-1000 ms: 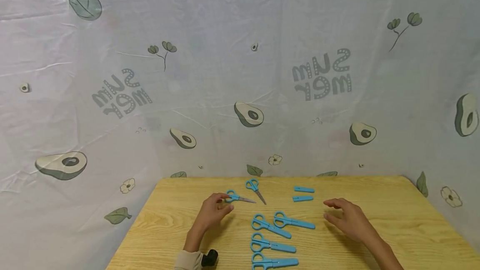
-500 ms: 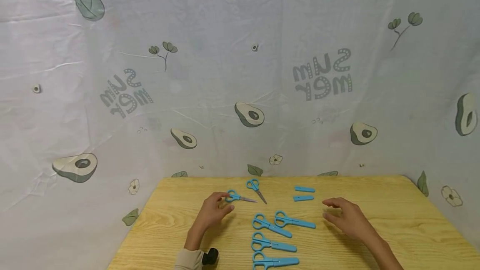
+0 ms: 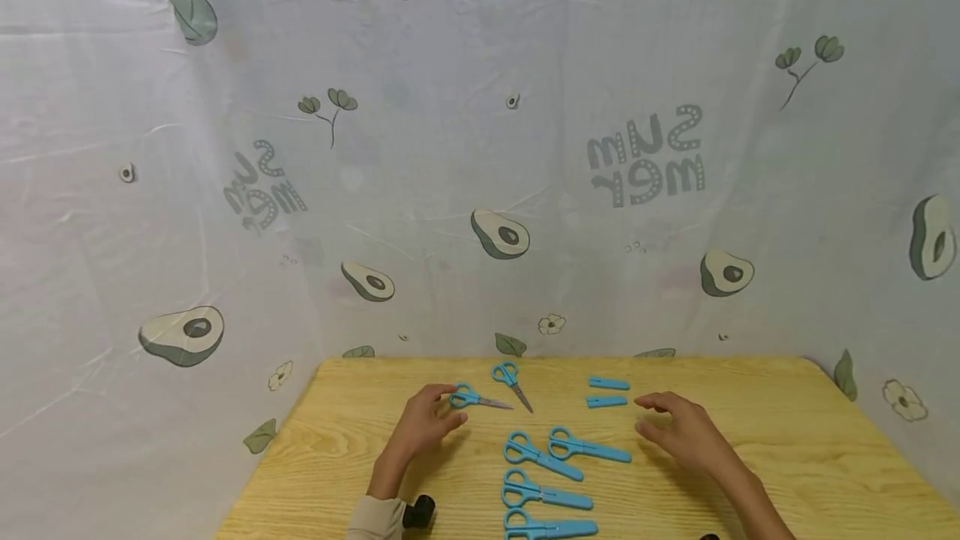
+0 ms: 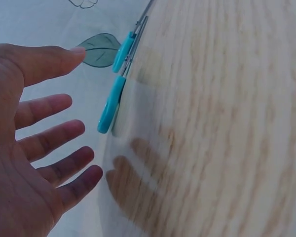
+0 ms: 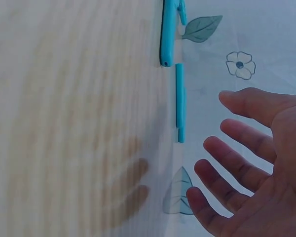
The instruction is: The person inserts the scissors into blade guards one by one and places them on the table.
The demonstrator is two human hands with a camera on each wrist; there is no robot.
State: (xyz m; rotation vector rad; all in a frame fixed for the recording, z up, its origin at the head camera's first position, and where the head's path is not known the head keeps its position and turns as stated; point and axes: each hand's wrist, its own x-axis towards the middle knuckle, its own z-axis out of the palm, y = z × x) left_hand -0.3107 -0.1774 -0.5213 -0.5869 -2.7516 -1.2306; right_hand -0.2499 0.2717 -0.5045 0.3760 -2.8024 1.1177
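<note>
Two blue-handled scissors with bare blades lie at the far middle of the table: one pair of scissors point(image 3: 467, 396) beside my left hand, the other scissors point(image 3: 507, 374) a little farther back. My left hand point(image 3: 420, 423) is held over the table with relaxed fingers and nothing in it; its fingertips overlap the near scissors' handle in the head view. In the left wrist view its palm point(image 4: 19, 182) and spread fingers show. My right hand point(image 3: 686, 433) hovers with loosely bent, unfilled fingers just right of two blue blade covers point(image 3: 607, 401).
Several blue scissors with covered blades lie nearer: one slanted pair point(image 3: 542, 457), one to its right point(image 3: 589, 445), and others below in a column point(image 3: 547, 492). The wooden table point(image 3: 787, 415) meets a printed curtain point(image 3: 420, 157) at the back and sides.
My right hand has moved slightly left, closer to the blade covers. My left hand stays in place, and the scissors and covers lie as before. The head view has shifted a little.
</note>
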